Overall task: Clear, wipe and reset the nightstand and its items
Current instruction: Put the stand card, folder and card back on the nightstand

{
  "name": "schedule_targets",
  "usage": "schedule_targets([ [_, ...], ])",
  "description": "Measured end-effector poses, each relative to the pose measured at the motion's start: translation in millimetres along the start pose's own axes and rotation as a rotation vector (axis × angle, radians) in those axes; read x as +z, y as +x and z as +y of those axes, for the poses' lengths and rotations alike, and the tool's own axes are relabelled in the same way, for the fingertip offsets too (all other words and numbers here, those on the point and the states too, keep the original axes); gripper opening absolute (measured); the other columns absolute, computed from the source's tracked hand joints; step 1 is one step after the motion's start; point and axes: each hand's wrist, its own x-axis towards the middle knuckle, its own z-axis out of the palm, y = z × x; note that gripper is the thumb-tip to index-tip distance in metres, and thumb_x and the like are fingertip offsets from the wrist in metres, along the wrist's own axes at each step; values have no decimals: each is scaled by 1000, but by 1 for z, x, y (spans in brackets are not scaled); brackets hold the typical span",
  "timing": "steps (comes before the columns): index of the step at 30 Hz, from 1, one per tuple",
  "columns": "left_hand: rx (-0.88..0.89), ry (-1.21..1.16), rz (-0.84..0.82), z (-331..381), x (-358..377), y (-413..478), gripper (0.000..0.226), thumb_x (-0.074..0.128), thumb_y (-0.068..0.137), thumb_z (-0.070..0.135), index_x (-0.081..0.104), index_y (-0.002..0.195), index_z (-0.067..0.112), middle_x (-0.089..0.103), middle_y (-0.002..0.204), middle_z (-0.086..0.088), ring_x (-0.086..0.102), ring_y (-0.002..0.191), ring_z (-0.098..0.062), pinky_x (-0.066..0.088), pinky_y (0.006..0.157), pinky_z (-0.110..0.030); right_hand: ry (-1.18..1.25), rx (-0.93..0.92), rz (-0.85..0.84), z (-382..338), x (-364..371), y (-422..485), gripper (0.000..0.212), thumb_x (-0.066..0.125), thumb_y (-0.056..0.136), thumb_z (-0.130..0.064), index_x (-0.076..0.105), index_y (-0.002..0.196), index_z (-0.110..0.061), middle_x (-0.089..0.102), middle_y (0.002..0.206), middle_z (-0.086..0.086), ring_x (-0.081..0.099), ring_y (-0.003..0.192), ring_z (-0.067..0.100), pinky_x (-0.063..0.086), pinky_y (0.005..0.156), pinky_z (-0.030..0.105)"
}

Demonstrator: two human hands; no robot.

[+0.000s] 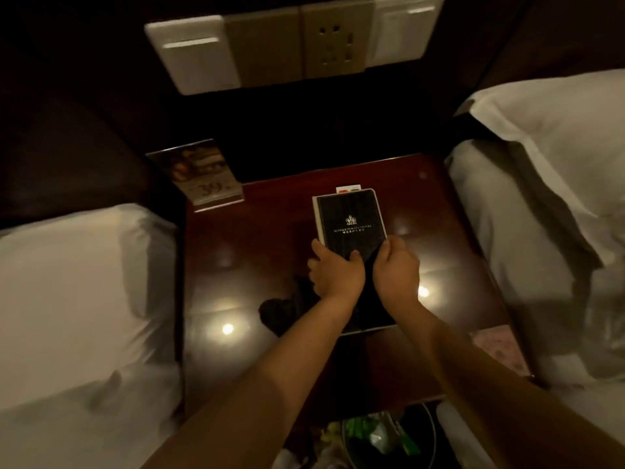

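Observation:
A black hotel folder [350,225] with a white crest lies in the middle of the glossy dark wooden nightstand [247,252]. My left hand [334,272] grips the folder's left edge, thumb on the cover. My right hand [397,267] is closed on a dark cloth [367,292] pressed against the lower part of the cover. A small white and red card [348,190] pokes out from under the folder's far edge. An acrylic sign stand [206,177] with a card reading 39 stands at the back left corner.
White-sheeted beds with pillows flank the nightstand, one on the left [77,299] and one on the right [548,204]. A switch and socket panel [270,45] is on the wall behind. A pink patterned item [497,350] lies at the right front edge. A waste bin [389,438] with rubbish stands below.

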Motion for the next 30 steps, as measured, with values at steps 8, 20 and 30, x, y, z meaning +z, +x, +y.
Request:
schedule_targets([
  [8,-16,18,-137,37,78,15,82,54,87,27,0,148,17,25,149,-15,31,134,-34,36,109,-47,-5,74,-40,48,-34,63,33,31,98,-15,51,114,6,58,110,32,52,105,44,42,89,46],
  [20,20,82,-215,64,95,30,81,46,91,17,-11,147,9,9,158,-9,15,143,-28,28,115,-37,-109,41,-105,38,-32,121,38,31,99,-14,42,130,5,47,131,31,40,122,40,30,100,38],
  [30,157,103,-222,45,65,32,68,42,94,21,2,149,16,7,159,-7,11,145,-28,25,117,-43,-345,-24,-125,27,-24,121,49,34,99,-23,27,141,2,30,146,28,29,130,45,25,107,45],
])
